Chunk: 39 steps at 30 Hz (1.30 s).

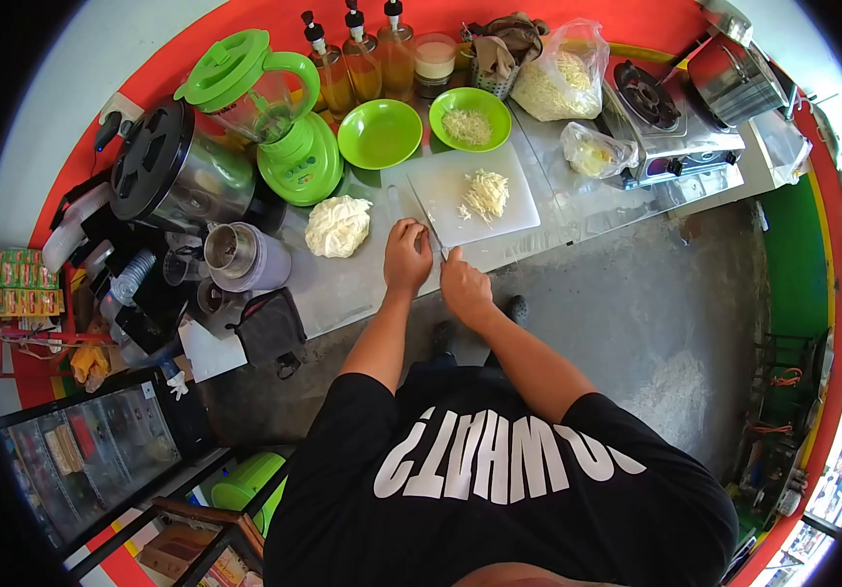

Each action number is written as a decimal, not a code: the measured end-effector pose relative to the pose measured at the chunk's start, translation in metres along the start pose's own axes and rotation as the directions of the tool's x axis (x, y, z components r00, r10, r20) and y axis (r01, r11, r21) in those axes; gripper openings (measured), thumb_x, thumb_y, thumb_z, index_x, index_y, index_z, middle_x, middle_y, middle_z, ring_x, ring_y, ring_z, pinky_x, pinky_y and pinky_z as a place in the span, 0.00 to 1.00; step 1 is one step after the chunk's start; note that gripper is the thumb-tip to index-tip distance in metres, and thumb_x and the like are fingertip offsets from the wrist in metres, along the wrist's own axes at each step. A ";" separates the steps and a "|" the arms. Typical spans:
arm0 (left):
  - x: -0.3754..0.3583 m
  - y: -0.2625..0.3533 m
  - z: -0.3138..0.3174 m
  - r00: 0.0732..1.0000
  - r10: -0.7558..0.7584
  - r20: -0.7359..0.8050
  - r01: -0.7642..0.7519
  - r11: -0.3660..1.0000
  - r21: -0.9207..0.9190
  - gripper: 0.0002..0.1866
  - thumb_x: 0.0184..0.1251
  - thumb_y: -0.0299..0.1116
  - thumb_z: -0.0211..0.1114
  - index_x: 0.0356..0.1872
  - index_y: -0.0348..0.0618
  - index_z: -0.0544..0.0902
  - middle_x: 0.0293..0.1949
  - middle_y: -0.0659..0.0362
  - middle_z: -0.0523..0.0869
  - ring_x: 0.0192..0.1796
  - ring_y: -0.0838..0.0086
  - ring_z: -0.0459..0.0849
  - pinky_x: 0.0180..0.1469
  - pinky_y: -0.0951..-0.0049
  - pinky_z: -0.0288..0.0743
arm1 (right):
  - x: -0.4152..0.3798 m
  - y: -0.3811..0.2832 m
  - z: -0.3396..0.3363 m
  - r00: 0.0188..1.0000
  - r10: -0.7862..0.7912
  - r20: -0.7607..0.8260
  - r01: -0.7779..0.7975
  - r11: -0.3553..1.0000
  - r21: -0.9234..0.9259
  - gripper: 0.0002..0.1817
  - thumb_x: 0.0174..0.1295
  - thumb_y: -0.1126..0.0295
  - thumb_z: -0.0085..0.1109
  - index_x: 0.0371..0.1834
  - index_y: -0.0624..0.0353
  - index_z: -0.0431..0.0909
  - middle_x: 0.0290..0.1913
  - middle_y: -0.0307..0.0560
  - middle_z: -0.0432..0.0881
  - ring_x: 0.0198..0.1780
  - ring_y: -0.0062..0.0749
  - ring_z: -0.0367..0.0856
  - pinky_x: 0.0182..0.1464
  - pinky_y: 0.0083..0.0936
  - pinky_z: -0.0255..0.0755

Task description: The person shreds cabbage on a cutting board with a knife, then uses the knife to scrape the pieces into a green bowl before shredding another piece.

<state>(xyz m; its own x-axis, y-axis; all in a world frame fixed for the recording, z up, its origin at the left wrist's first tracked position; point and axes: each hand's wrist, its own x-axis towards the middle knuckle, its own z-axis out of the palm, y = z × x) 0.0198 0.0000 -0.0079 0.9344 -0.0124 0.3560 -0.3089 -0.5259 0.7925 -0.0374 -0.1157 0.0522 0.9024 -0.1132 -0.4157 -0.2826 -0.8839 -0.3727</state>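
My right hand [466, 290] is closed around the handle of a knife [437, 238] at the front edge of the white cutting board [514, 210]. The thin blade points away from me, towards the board. Beside the blade my left hand [408, 258] is closed, its fingertips close to the metal; what they hold, if anything, is hidden. A heap of pale thin shreds [487, 195] lies on the board. Behind it stands a green bowl [494, 106] with more shreds inside, and left of that another green bowl [379, 134]. A knotted white plastic bag [339, 227] rests left of the board.
A green blender [294, 147], a large black-lidded container [181, 171] and a steel-topped cup [245, 256] crowd the left side. Pump bottles [362, 59] line the back wall. On the right are bags of pale shreds [563, 78] and a gas stove [670, 117] with a pot [734, 83].
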 end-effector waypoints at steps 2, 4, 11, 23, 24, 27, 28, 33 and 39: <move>-0.001 -0.002 0.000 1.000 0.015 -0.002 -0.015 1.000 -0.023 0.03 0.64 0.23 0.65 0.38 0.38 0.83 0.43 0.54 0.83 0.49 0.55 0.84 0.52 0.61 0.78 | 0.006 -0.002 -0.004 0.999 -0.032 -0.011 0.032 0.999 -0.015 0.17 0.79 0.60 0.46 0.51 0.66 0.66 0.43 0.67 0.88 0.47 0.63 0.89 0.51 0.51 0.81; -0.002 0.003 -0.002 1.000 0.006 -0.011 -0.007 0.999 -0.036 0.03 0.64 0.23 0.65 0.38 0.38 0.83 0.43 0.54 0.83 0.48 0.56 0.84 0.51 0.61 0.78 | 0.012 -0.003 -0.011 0.998 -0.059 -0.012 0.059 0.997 -0.052 0.17 0.80 0.59 0.46 0.52 0.65 0.66 0.42 0.66 0.88 0.47 0.62 0.89 0.51 0.50 0.81; 0.001 0.006 -0.005 1.000 -0.008 -0.008 0.008 0.999 -0.041 0.04 0.62 0.22 0.64 0.37 0.37 0.82 0.43 0.53 0.83 0.46 0.56 0.85 0.50 0.62 0.79 | -0.002 -0.005 -0.003 1.000 -0.005 0.011 0.005 1.000 -0.028 0.17 0.79 0.60 0.47 0.53 0.67 0.66 0.42 0.65 0.88 0.47 0.61 0.89 0.50 0.50 0.81; 0.001 0.005 -0.003 1.000 -0.018 -0.025 0.016 0.998 -0.058 0.04 0.62 0.22 0.64 0.37 0.36 0.81 0.44 0.52 0.83 0.46 0.55 0.85 0.50 0.61 0.79 | 0.003 -0.004 -0.008 0.997 -0.076 0.029 0.079 0.989 -0.125 0.17 0.77 0.65 0.46 0.57 0.69 0.66 0.44 0.66 0.88 0.48 0.60 0.89 0.51 0.47 0.83; 0.001 0.004 -0.003 0.999 -0.019 -0.026 0.018 0.998 -0.058 0.04 0.62 0.22 0.64 0.37 0.36 0.81 0.44 0.52 0.83 0.46 0.55 0.85 0.50 0.61 0.79 | 0.002 -0.002 -0.004 0.997 -0.077 0.030 0.080 0.989 -0.127 0.17 0.77 0.65 0.46 0.57 0.69 0.66 0.44 0.66 0.88 0.48 0.60 0.89 0.51 0.47 0.83; 0.000 0.002 -0.001 0.999 -0.048 -0.008 0.047 0.997 -0.059 0.04 0.62 0.22 0.64 0.37 0.36 0.81 0.45 0.52 0.83 0.48 0.55 0.84 0.51 0.61 0.78 | 0.003 0.001 0.004 0.998 -0.052 0.024 0.055 0.991 -0.125 0.16 0.75 0.68 0.46 0.57 0.69 0.66 0.44 0.66 0.88 0.47 0.59 0.90 0.50 0.47 0.83; 0.000 0.001 -0.001 0.999 -0.021 -0.028 0.020 0.999 -0.032 0.04 0.62 0.22 0.64 0.38 0.36 0.81 0.45 0.52 0.83 0.46 0.55 0.85 0.50 0.61 0.78 | 0.007 0.000 0.003 0.998 -0.066 0.011 0.067 0.990 -0.122 0.16 0.75 0.69 0.46 0.58 0.69 0.66 0.44 0.65 0.89 0.46 0.59 0.90 0.50 0.47 0.83; -0.001 -0.001 0.000 0.998 0.043 -0.039 -0.043 0.999 -0.016 0.05 0.61 0.22 0.63 0.38 0.36 0.82 0.45 0.51 0.83 0.46 0.54 0.84 0.50 0.61 0.78 | 0.018 -0.003 -0.007 0.992 -0.127 0.007 0.126 0.978 -0.164 0.15 0.72 0.71 0.48 0.57 0.69 0.67 0.44 0.66 0.89 0.46 0.59 0.90 0.50 0.47 0.84; 0.002 0.003 -0.004 0.994 0.092 -0.059 -0.079 0.977 0.197 0.07 0.59 0.25 0.65 0.39 0.42 0.84 0.46 0.55 0.84 0.54 0.57 0.80 0.59 0.57 0.71 | 0.004 0.020 -0.018 0.997 -0.067 0.023 0.067 0.998 0.009 0.19 0.77 0.59 0.48 0.54 0.67 0.69 0.44 0.70 0.87 0.50 0.68 0.87 0.54 0.55 0.79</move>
<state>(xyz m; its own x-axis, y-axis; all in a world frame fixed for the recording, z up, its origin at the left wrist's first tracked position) 0.0201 0.0018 -0.0031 0.8898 -0.0108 0.4562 -0.3409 -0.6802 0.6490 -0.0336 -0.1424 0.0580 0.9114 -0.0433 -0.4092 -0.2248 -0.8853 -0.4071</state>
